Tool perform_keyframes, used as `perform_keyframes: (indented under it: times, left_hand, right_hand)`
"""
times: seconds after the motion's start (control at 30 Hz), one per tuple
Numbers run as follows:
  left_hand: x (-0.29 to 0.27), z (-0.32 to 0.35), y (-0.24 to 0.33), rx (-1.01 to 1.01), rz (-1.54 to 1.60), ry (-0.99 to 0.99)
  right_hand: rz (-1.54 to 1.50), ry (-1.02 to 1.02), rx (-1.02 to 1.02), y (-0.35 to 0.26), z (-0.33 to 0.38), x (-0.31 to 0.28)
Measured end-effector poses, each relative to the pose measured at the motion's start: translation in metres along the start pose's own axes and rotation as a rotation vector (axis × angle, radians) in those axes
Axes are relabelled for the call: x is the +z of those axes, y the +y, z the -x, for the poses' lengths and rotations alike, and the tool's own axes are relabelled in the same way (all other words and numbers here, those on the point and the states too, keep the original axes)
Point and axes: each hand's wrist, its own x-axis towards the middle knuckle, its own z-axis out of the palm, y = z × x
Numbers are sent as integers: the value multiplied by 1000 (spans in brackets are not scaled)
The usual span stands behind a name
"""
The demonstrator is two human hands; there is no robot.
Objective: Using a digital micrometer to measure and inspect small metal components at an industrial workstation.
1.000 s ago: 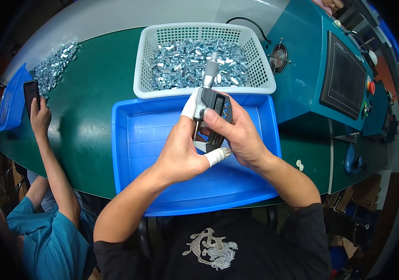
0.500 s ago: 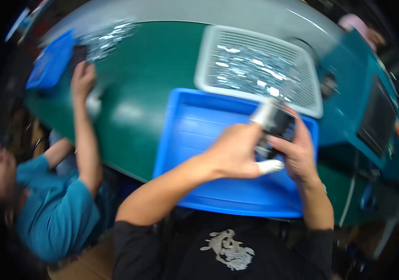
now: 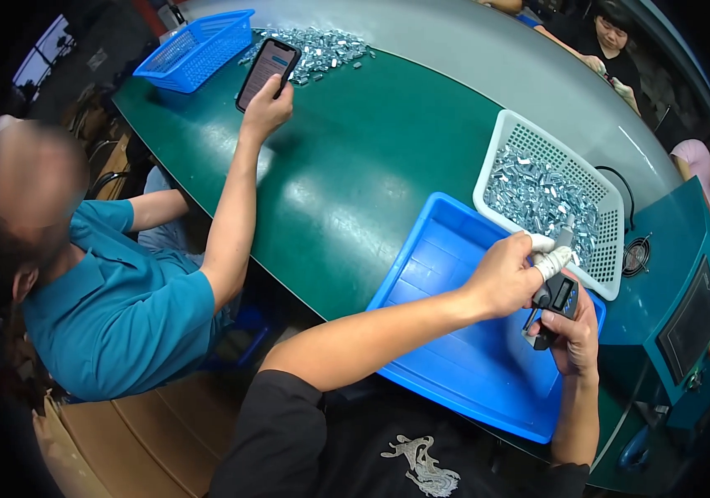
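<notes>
Over a blue tray (image 3: pixel 463 373) I hold a digital micrometer (image 3: pixel 560 297), a black tool with a small display and blue buttons. My right hand (image 3: pixel 575 339) is closed round its body from below, thumb across the front. My left hand (image 3: pixel 504 274) has white coverings on thumb and forefinger, and these pinch the grey end of the micrometer at its top. Just beyond my fingers stands a white perforated basket (image 3: pixel 500 133) full of small shiny metal pieces (image 3: pixel 537 187). Whether a piece sits in the micrometer's jaws I cannot make out.
On my left a person in a teal shirt (image 3: pixel 139 315) holds a phone (image 3: pixel 268 73) over the green table (image 3: pixel 330 149). Behind it lie loose metal pieces (image 3: pixel 330 48) and a blue basket (image 3: pixel 193 50). A teal machine (image 3: pixel 662 274) with a screen stands right. Other people sit beyond.
The view has swung left, so everything sits farther right and is sharper. My left thumb has come up from below, and my left fingers now pinch the micrometer's end.
</notes>
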Motion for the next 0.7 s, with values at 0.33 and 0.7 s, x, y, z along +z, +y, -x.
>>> perform_keyframes:
  times: [0.33,0.7]
  left_hand:
    - [-4,-6,-8,25,40,57]
    - [2,-5,-3,-51,-163,17]
  right_hand:
    - [-208,-128,66,-6,-7,-4]
    - [-306,-223,80,0,-3,-22]
